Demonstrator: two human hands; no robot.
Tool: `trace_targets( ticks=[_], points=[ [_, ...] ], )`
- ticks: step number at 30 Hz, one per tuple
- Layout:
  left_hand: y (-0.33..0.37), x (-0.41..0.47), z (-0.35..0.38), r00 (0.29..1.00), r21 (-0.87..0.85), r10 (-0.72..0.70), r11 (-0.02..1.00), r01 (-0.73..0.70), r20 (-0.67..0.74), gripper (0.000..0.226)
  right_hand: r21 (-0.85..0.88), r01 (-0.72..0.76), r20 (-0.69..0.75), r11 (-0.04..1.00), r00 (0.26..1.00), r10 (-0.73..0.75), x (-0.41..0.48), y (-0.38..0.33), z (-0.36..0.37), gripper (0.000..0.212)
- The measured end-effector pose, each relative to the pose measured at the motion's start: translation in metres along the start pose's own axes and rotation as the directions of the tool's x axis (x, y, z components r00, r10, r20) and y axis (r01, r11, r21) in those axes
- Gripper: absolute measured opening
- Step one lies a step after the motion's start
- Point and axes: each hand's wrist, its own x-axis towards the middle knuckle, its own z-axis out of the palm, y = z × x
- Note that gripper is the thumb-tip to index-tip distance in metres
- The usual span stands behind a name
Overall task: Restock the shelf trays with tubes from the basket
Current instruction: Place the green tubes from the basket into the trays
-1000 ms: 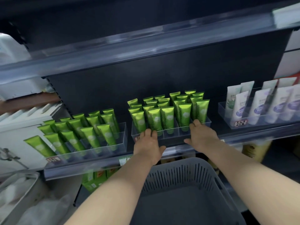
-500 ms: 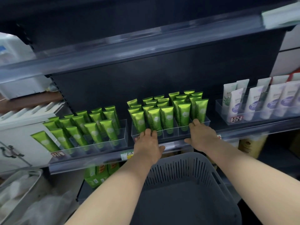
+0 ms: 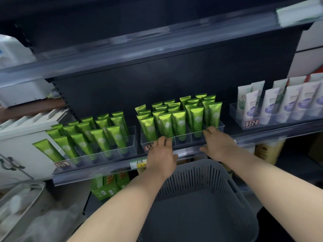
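The green tubes (image 3: 165,127) read "Chamomile" lengthwise; the price tags (image 3: 139,164) are blurred.

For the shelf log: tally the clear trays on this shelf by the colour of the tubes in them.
Green-tube trays: 2, the left tray and the middle tray
White-tube tray: 1
Total: 3 trays
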Motion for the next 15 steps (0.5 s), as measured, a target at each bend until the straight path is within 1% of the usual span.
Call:
trace_targets(
  ticks=[2, 6, 8, 10, 13, 15],
  points=[
    [0.004, -0.005, 0.007, 0.996, -0.007, 0.088, 0.996, -0.088, -0.035, 0.047, -0.018, 0.041, -0.022, 0.999, 0.999, -0.041, -0.005, 0.002, 0.002, 0.051],
    [0.008, -0.002, 0.024, 0.979, -0.026, 0.193, 0.980, -0.195, -0.064, 0.032, -0.059, 0.153, -0.065, 0.986, 0.986, -0.157, 0.000, 0.014, -0.003, 0.030],
    [0.007, 0.006, 0.031, 0.972, -0.037, 0.212, 0.976, -0.217, -0.103, 0.029, -0.070, 0.213, -0.089, 0.974, 0.972, -0.219, 0.012, 0.020, -0.006, 0.028],
    [0.011, 0.011, 0.034, 0.969, -0.071, 0.207, 0.973, -0.218, -0.137, 0.025, -0.085, 0.269, -0.070, 0.959, 0.959, -0.275, 0.023, 0.024, -0.011, 0.029],
    [0.024, 0.025, 0.026, 0.944, -0.103, 0.274, 0.950, -0.295, -0.184, 0.022, -0.075, 0.280, -0.061, 0.957, 0.957, -0.285, 0.030, 0.029, -0.021, 0.029],
    [0.036, 0.035, 0.016, 0.911, -0.081, 0.345, 0.925, -0.371, -0.227, 0.025, -0.077, 0.272, -0.084, 0.959, 0.957, -0.279, 0.028, 0.030, -0.028, 0.029]
  ],
)
